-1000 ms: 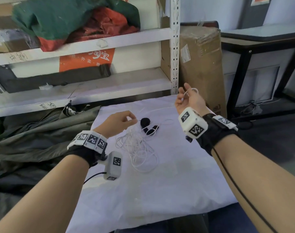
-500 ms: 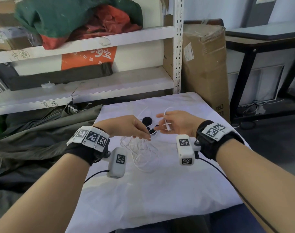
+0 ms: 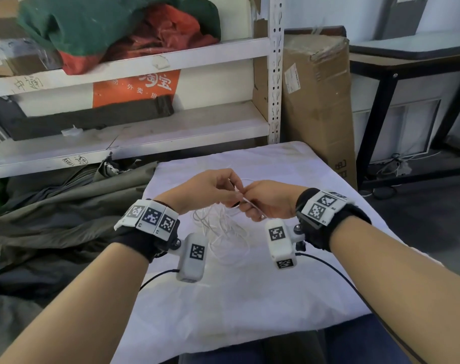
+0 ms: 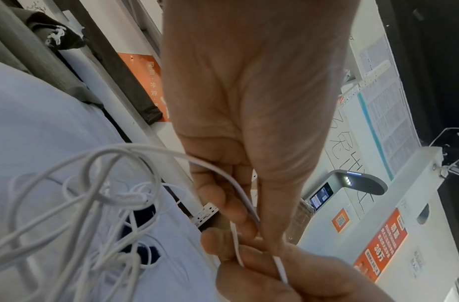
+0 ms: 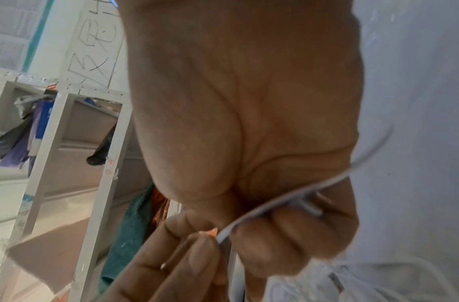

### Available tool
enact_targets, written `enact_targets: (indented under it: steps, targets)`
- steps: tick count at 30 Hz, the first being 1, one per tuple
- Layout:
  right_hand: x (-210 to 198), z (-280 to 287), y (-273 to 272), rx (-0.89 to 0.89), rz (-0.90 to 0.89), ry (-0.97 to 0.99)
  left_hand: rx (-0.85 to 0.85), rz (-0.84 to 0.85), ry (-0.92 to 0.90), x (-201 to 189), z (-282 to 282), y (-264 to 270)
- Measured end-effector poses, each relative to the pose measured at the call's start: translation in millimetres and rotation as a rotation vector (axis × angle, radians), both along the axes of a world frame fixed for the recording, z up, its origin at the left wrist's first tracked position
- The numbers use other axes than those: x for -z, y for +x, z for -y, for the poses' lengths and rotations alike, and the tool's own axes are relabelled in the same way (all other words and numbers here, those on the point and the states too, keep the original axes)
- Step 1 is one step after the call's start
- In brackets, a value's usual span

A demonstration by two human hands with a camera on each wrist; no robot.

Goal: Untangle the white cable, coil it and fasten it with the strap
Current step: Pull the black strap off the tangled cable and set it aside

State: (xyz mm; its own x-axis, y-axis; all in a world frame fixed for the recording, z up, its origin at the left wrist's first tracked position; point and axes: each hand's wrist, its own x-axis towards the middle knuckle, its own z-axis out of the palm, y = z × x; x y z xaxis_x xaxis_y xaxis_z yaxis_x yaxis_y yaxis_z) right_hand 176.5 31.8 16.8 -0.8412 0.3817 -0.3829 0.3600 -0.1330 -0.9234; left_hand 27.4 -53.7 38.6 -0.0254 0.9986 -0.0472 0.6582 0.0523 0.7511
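Note:
The white cable [image 3: 223, 228] lies in a loose tangle on the white cloth [image 3: 249, 298], with one strand lifted up to my hands. Above the tangle my left hand [image 3: 232, 195] and right hand [image 3: 249, 210] meet fingertip to fingertip. In the left wrist view the left hand [image 4: 251, 220] pinches a strand of cable [image 4: 99, 196] between thumb and fingers. Seen from the right wrist, the right hand [image 5: 269, 220] has its fingers curled round a cable [image 5: 251, 215] strand. Dark strap pieces [image 4: 143, 252] lie under the tangle, mostly hidden by my hands in the head view.
A white metal shelf [image 3: 134, 137] with bundled fabric stands behind the cloth. A tall cardboard box [image 3: 318, 101] leans at the back right beside a black table frame [image 3: 381, 109]. Olive fabric [image 3: 53, 214] is heaped on the left.
My right hand came down from its raised spot on the right and moved left to meet the left hand. Both hands now hold the same stretch of cable above the tangle.

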Motion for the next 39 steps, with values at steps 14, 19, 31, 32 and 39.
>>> enact_targets:
  steps: [14,19,31,32,39]
  targets:
    - [-12,-12,17,-0.014,-0.386,-0.374,-0.175,0.001,0.112,14,3,-22]
    - [-24,-33,22,0.227,-0.779,-0.624,-0.362,-0.261,-0.180,32,2,-44]
    - [-17,-44,22,0.748,-0.934,-0.677,-0.357,-0.448,0.445,-6,-8,-30]
    - [-15,-45,23,0.793,-0.935,-0.676,-0.331,-0.517,0.521,-14,-9,-31]
    - [1,-62,39,1.199,-0.892,-0.553,-0.078,-0.801,0.352,-18,6,-56]
